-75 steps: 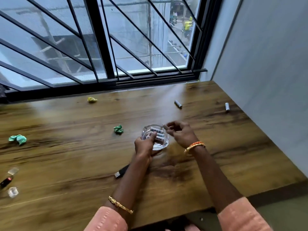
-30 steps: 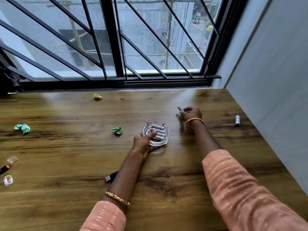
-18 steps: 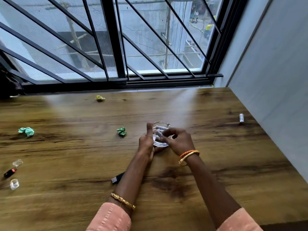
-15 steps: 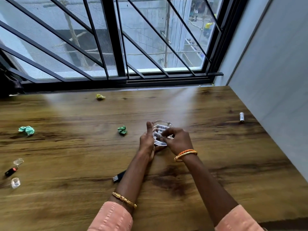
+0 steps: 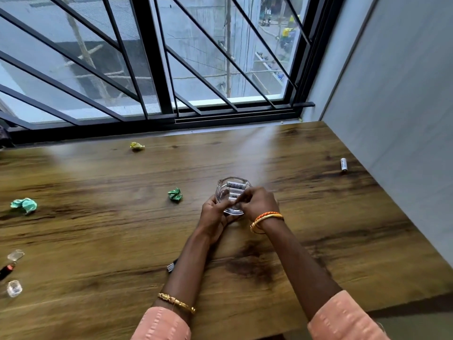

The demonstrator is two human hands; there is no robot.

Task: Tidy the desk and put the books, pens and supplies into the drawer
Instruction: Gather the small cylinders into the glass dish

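Note:
A small clear glass dish (image 5: 245, 182) stands on the wooden desk (image 5: 98, 231) at the middle. Several white batteries (image 5: 235, 185) lie inside it. My left hand (image 5: 213, 213) grips the dish at its near left side, thumb along the rim. My right hand (image 5: 259, 202) reaches over the dish from the right, its curled fingertips pinching one battery just inside the glass. Another white battery (image 5: 344, 165) lies alone at the far right, close to the wall.
Crumpled paper balls lie about: green (image 5: 175, 194) left of the dish, teal (image 5: 24, 205) far left, yellow (image 5: 137, 146) by the window. A small black item (image 5: 171, 266) peeks from under my left forearm. Clear bits (image 5: 14, 288) and a red-black item (image 5: 6, 269) sit at the left edge.
My right hand reached out to a battery behind the dish, took it and carried it back to the dish. My left hand has stayed on the dish throughout.

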